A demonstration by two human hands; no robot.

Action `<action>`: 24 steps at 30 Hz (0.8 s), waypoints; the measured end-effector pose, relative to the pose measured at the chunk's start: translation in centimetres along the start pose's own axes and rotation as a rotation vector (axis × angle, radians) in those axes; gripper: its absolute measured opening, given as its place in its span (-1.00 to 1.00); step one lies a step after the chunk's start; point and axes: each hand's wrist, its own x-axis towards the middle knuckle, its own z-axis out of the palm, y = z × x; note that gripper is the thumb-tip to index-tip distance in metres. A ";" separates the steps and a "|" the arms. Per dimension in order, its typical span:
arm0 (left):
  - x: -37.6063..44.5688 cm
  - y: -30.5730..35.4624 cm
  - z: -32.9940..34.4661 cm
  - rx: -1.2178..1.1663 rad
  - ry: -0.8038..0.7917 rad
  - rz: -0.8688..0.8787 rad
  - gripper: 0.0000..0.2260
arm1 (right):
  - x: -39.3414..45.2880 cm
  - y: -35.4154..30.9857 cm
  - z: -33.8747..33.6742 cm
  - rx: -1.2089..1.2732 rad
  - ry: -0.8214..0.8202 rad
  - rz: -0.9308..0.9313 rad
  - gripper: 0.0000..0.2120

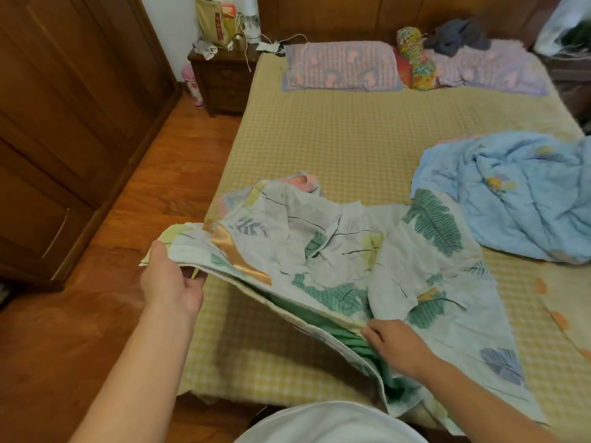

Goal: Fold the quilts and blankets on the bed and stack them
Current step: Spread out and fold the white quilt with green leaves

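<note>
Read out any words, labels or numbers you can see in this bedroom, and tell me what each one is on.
No text here can be read.
Paper bag on the nightstand: a red label with marks, too blurred to read.
Bottle behind the bag: a red label, too blurred to read.
Leaf-print quilt, blue quilt, pillows: patterns only, no writing.

Two quilts lie on the bed: one white leaf-printed quilt (367,251) and one crumpled pale blue quilt (518,193). Two lilac patterned pillows (342,67) (492,70), one dark wooden nightstand (220,81).
</note>
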 end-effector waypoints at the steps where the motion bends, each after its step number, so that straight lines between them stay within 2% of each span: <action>1: -0.8 0.1 0.4 -0.003 -0.033 0.008 -0.75 | 0.1 -0.1 0.5 -0.020 0.074 0.011 -0.61; 3: -2.4 0.5 1.6 -0.004 -0.103 0.028 -0.77 | 0.0 -0.6 1.1 -0.043 0.139 0.020 -0.65; 5: -4.1 0.8 3.0 0.012 -0.161 0.028 -0.80 | -0.1 -0.9 2.2 -0.092 0.080 -0.012 -0.63; 8: -5.9 1.1 4.8 0.018 -0.197 0.015 -0.79 | -0.5 -2.9 4.0 -0.166 -0.036 -0.145 -0.40; 9: -6.3 1.2 5.3 0.014 -0.204 0.009 -0.79 | -0.6 -3.6 4.4 -0.171 -0.055 -0.177 -0.38; 12: -7.6 1.4 6.7 0.018 -0.223 0.013 -0.85 | -0.9 -5.7 5.1 -0.129 -0.101 -0.190 -0.51; 13: -7.9 1.5 7.3 0.019 -0.227 0.020 -0.87 | -1.1 -6.0 5.4 -0.126 -0.126 -0.187 -0.43; 16: -8.3 1.9 8.7 -0.018 -0.243 0.034 -0.83 | -1.7 -6.3 6.0 -0.211 -0.122 -0.107 0.04; 17: -8.3 2.1 9.1 -0.033 -0.245 0.036 -0.81 | -1.7 -6.4 6.3 -0.231 -0.095 -0.054 0.07; 21: -8.3 3.1 10.2 -0.055 -0.255 0.053 -0.87 | -1.4 -6.3 6.9 -0.230 0.037 0.168 -0.19; 24: -7.4 4.2 10.7 -0.094 -0.287 0.090 -0.61 | -0.4 -5.4 6.2 -0.167 0.014 0.356 -0.43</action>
